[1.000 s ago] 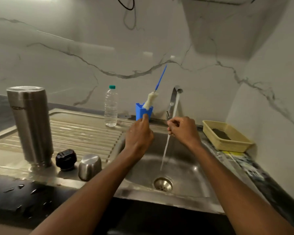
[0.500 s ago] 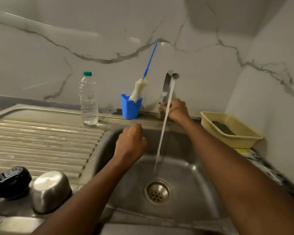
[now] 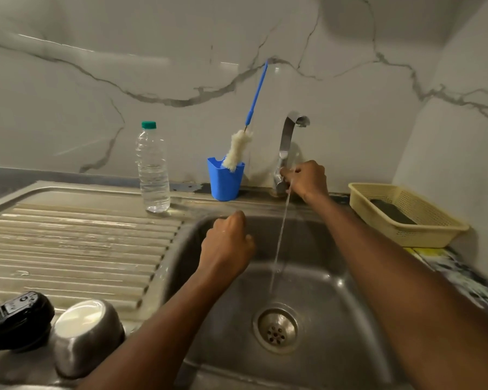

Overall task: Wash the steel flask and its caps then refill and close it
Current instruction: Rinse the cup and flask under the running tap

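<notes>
Since the earlier frame the water stream (image 3: pixel 279 243) had thinned, and the right hand (image 3: pixel 307 180) had stayed on the tap (image 3: pixel 286 147), fingers curled round the lever at its base. Nearer than those fingers and to their left, the left hand (image 3: pixel 226 246) hovered over the sink (image 3: pixel 350 319), fingers loosely curled and holding nothing. The steel flask itself was out of view; only its two caps showed, well to the near left of the left hand's fingers on the drainboard (image 3: pixel 76 243): one black inner cap (image 3: pixel 19 319) and, just beside it, one steel outer cap (image 3: pixel 86 336), mouth down. Judging by its wet sheen, the steel cap would likely be light, rigid and slippery, best taken round its sides with the fingertips spread; the black cap looked ridged, so probably easier to hold at its rim. Beyond the left fingers stood one clear water bottle (image 3: pixel 152 170) and one blue cup (image 3: pixel 225 178) holding one bottle brush (image 3: pixel 238 150). To the right of the right hand's fingers sat one yellow basket (image 3: pixel 423 232) containing something dark.
</notes>
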`<state>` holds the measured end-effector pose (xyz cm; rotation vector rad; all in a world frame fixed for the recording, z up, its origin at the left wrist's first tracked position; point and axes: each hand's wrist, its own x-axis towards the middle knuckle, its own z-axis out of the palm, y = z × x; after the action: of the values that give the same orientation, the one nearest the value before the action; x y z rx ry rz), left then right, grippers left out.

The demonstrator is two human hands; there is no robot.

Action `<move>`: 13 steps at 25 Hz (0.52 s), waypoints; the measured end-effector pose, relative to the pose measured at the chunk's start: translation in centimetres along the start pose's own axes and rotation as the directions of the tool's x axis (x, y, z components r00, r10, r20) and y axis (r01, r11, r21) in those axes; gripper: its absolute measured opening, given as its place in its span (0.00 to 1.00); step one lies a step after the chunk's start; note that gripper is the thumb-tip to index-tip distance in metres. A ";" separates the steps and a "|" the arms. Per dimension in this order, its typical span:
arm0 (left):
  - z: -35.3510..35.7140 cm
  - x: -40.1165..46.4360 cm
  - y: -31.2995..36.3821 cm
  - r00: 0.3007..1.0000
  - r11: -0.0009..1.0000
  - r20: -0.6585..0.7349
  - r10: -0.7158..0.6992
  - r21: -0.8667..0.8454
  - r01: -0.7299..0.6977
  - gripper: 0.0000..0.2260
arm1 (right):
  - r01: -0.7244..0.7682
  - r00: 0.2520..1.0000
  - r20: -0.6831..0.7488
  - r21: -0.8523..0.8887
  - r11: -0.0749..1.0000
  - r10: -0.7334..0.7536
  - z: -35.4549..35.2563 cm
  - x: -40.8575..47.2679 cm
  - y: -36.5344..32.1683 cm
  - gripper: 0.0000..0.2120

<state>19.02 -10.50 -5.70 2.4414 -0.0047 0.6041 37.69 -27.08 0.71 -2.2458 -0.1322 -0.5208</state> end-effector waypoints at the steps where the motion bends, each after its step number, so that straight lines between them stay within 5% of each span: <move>1: 0.0 0.1 -0.1 1.000 1.000 -0.002 0.006 -0.002 -0.006 0.04 | -0.004 1.000 0.004 0.023 1.000 0.004 0.0 -0.1 0.0 0.13; 8: 0.0 0.2 -0.2 1.000 1.000 0.004 0.008 -0.012 -0.008 0.04 | -0.076 0.991 0.118 0.081 0.994 0.066 -1.7 -1.4 0.1 0.11; 13: -0.8 0.3 0.5 0.999 0.999 -0.011 0.034 -0.034 -0.035 0.04 | 0.157 0.982 0.135 -0.176 0.972 -0.134 -6.8 -2.8 -0.6 0.04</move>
<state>18.88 -10.37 -4.74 2.4097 -0.0526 0.6270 32.78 -31.51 3.93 -2.4643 -0.3254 -0.4904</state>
